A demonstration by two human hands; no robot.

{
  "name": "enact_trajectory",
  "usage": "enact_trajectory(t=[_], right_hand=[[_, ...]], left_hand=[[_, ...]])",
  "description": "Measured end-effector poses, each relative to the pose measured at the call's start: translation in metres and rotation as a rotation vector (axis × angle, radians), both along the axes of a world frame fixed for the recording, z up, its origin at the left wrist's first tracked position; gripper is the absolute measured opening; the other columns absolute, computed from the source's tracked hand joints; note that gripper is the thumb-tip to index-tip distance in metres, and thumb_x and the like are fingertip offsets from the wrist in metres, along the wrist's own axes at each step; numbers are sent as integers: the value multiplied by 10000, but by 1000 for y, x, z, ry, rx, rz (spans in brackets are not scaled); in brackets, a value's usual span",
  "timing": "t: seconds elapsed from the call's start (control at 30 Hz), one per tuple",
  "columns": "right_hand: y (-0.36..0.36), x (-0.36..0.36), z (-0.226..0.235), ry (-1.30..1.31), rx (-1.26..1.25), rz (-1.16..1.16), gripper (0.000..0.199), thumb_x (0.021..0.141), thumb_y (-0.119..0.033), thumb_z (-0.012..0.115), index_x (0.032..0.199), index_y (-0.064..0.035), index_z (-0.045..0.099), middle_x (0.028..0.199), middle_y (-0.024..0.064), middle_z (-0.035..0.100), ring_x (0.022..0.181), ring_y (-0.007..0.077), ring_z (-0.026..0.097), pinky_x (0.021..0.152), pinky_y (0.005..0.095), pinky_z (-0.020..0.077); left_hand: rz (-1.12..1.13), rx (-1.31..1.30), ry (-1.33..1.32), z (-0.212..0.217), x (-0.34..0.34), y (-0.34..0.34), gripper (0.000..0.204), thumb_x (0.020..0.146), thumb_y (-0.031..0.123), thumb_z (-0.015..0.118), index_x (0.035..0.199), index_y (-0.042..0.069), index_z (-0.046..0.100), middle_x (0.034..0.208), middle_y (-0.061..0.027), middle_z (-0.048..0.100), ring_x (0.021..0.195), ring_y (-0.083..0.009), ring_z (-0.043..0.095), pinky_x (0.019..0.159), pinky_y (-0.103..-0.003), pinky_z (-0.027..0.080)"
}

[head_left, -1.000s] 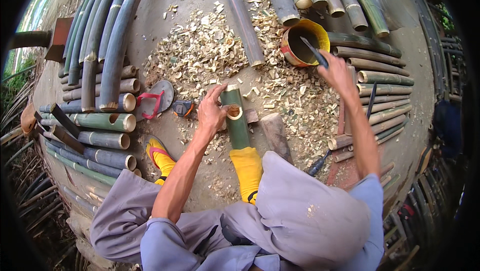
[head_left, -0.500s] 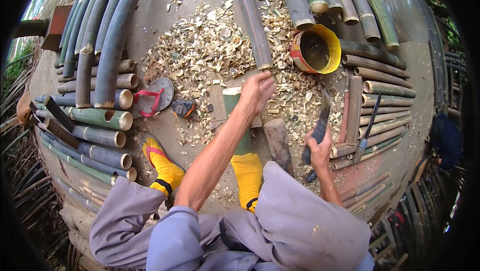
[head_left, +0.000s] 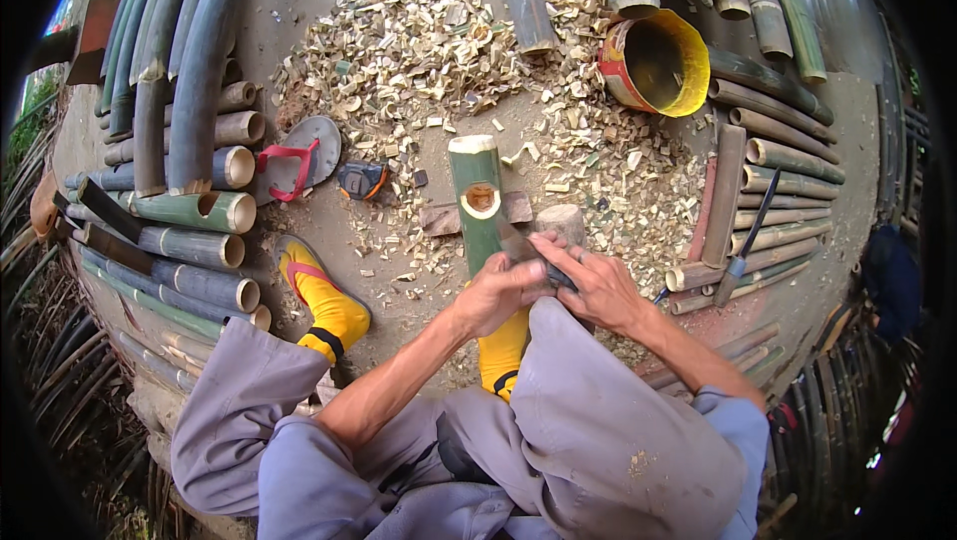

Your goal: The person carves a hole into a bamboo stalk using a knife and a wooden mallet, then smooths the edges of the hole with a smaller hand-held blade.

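Note:
My left hand and my right hand meet just above my right knee, around a knife. Its broad blade points up and left, and its dark handle is mostly hidden by the fingers. Left thumb and fingers close around it from one side; the right hand covers it from the other. Behind the blade lies a short green bamboo section with a rounded notch cut in its upper face. Its lower end runs beneath my hands, over my yellow-socked foot. A wooden block stands right of it.
Pale wood chips cover the ground ahead. A red-yellow bucket stands far right. Bamboo poles lie left, more right with a long thin knife on them. A sandal and tape measure lie left.
My left hand has come down from above the bamboo to the knife. My right hand has brought the knife leftward to meet it. The bamboo's notch is now uncovered.

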State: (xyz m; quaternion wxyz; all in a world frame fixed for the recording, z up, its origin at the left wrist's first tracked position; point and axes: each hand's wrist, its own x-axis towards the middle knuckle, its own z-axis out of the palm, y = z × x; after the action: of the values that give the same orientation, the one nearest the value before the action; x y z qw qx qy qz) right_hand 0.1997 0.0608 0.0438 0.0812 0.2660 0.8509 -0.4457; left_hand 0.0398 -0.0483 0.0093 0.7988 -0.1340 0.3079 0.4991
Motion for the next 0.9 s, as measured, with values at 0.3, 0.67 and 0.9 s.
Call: enact_trajectory(t=[0.3, 0.67, 0.9], right_hand=[[71, -35, -17, -139, 485, 701, 579, 811, -141, 531, 1368, -231, 404, 911, 91, 628, 783, 260, 629, 639, 387, 509], [12, -48, -29, -437, -312, 221, 626, 771, -102, 589, 1338, -180, 338, 745, 196, 601, 578, 312, 602, 525, 439, 504], [-62, -40, -21, -61, -561, -519, 500, 783, -89, 574, 1253, -108, 405, 798, 233, 599, 746, 426, 604, 648, 468, 468]], left_hand=[[494, -146, -278, -38, 34, 28, 351, 946, 276, 499, 1203, 38, 485, 1248, -103, 508, 1204, -230, 474, 1040, -392, 407], [-125, -494, 160, -14, -18, 19, 286, 951, 266, 496, 1026, 1, 573, 987, -104, 616, 923, -215, 607, 864, -380, 520], [-610, -454, 501, -6, -32, 36, 267, 912, 233, 462, 898, -2, 588, 757, -91, 598, 703, -177, 580, 598, -322, 485]])
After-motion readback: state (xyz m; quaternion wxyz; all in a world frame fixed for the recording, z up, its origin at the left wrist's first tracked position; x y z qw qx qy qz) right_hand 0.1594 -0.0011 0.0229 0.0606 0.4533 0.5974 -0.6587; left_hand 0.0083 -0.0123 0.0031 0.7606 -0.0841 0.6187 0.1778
